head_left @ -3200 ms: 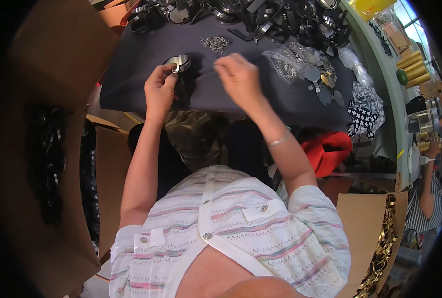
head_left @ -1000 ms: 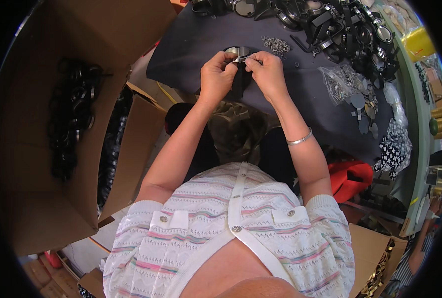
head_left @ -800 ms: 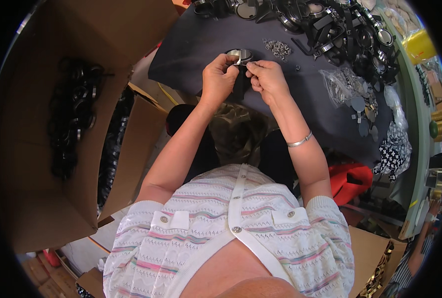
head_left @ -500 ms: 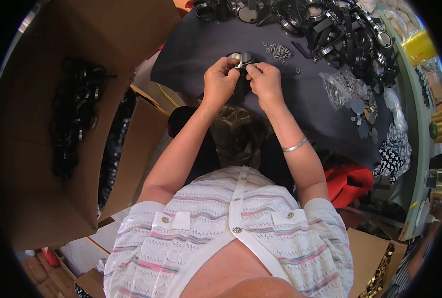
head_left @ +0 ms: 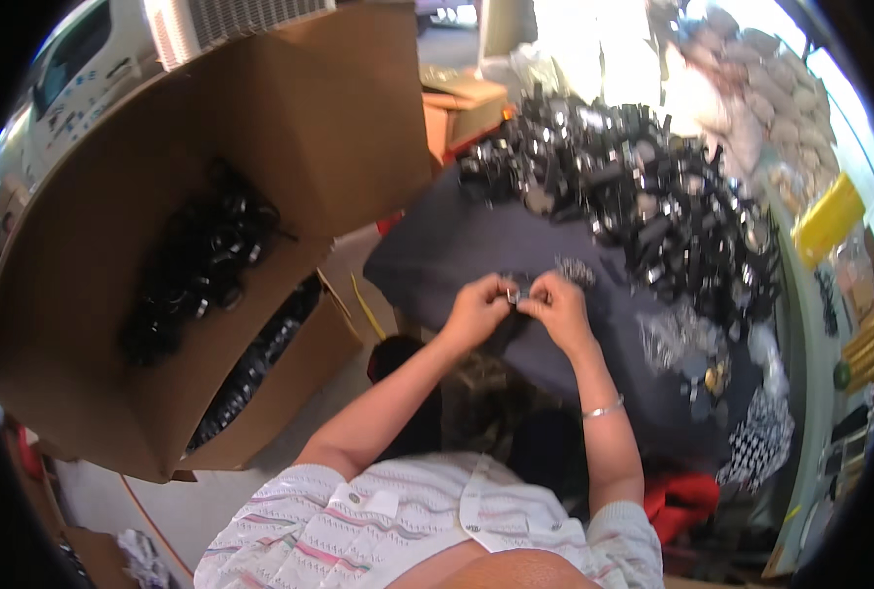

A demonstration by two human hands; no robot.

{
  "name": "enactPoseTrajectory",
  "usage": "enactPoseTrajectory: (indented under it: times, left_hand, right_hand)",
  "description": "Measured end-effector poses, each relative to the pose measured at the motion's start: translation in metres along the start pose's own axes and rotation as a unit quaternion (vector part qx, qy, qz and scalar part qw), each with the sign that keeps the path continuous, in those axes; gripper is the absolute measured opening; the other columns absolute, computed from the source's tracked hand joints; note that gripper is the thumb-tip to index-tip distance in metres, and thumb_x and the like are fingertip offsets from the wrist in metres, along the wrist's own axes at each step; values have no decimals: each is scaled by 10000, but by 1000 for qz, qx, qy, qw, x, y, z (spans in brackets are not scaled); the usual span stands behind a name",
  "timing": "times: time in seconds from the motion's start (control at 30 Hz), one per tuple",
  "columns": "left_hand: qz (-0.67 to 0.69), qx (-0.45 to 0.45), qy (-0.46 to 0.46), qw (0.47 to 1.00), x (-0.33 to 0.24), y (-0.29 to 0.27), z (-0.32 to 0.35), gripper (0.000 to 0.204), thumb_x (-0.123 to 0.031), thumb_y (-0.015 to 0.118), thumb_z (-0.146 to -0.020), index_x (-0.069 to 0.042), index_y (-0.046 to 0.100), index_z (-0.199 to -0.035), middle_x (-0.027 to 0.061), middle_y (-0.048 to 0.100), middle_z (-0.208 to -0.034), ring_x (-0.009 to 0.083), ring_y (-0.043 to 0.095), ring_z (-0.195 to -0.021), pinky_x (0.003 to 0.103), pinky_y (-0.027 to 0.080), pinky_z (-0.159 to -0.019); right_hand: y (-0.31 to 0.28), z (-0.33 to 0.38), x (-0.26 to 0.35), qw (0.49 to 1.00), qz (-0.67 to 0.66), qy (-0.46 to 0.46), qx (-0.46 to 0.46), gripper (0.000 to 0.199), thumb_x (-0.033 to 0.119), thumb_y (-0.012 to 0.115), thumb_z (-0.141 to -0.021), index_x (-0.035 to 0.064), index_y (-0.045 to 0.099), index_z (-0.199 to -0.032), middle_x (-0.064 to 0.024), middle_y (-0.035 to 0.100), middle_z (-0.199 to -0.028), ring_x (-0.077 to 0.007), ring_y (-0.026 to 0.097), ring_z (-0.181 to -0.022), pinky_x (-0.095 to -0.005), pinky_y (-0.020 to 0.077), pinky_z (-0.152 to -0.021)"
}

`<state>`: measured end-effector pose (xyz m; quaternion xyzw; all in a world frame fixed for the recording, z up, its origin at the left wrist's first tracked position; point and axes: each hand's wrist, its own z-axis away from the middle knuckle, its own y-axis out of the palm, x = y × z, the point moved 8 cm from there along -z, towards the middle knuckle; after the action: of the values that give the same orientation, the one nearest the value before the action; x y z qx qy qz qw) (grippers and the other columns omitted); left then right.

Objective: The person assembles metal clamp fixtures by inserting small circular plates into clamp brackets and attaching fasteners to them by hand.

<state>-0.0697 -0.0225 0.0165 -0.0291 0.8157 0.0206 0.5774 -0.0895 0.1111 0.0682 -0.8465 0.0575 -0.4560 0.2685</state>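
Observation:
At the near part of the dark cloth-covered table (head_left: 422,250), both my hands meet over a watch (head_left: 518,295) with a silver case and dark strap. My left hand (head_left: 478,312) pinches it from the left with thumb and forefinger. From the other side, the fingertips of my right hand (head_left: 561,310) are closed on it too; a silver bangle circles that wrist. Fingers and blur hide most of the watch. Just beyond the right hand lies a small heap of silver metal pieces (head_left: 576,270).
A large pile of black-strapped watches (head_left: 604,177) covers the table's far side. On the right are a clear plastic bag (head_left: 665,339) of metal parts and some round discs (head_left: 704,381). A tall cardboard box (head_left: 358,128) with black watches stands at left.
The whole view has swung up and to the left, so more of the watch pile and background shows. Both hands still hold the watch at the same part of the table.

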Motion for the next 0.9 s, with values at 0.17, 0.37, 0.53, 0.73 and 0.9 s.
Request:
enactPoseTrajectory:
  times: [0.17,0.37,0.53,0.73,0.9]
  left_hand:
    - [49,27,-111,992,-4,-4,4,138,9,564,-792,3,612,-921,5,614,-819,64,536,-761,217,444,-699]
    - [5,39,-65,997,5,-5,-10,129,13,576,-767,0,597,-894,16,608,-766,72,532,-700,241,442,-633]
    - [-144,-46,-157,976,-15,-14,-2,214,-55,619,-735,-7,549,-931,88,611,-760,159,581,-698,302,459,-638]
    - [-225,-52,-160,960,-15,-22,-6,297,-132,656,-723,11,526,-948,148,596,-770,244,616,-706,361,485,-604]
    - [-9,-70,-243,967,-9,-20,-1,201,-59,611,-782,15,511,-939,100,560,-698,173,549,-482,309,464,-385]
  right_hand:
    - [11,-18,-16,991,0,61,115,338,190,802,-635,21,531,-746,-50,516,-574,-140,508,-553,-286,408,-518]
    - [10,-31,9,977,136,13,166,393,313,780,-645,26,550,-782,-116,581,-635,-267,564,-605,-362,426,-555]
    - [7,-25,13,983,140,-71,100,349,262,783,-653,24,560,-776,-105,588,-635,-238,565,-593,-349,424,-540]
    - [10,-23,-4,996,28,9,86,270,142,789,-650,20,558,-716,-44,522,-559,-97,453,-507,-273,381,-476]
    - [13,-25,-8,997,13,28,67,288,152,794,-649,18,544,-698,-55,524,-546,-107,456,-505,-278,385,-478]
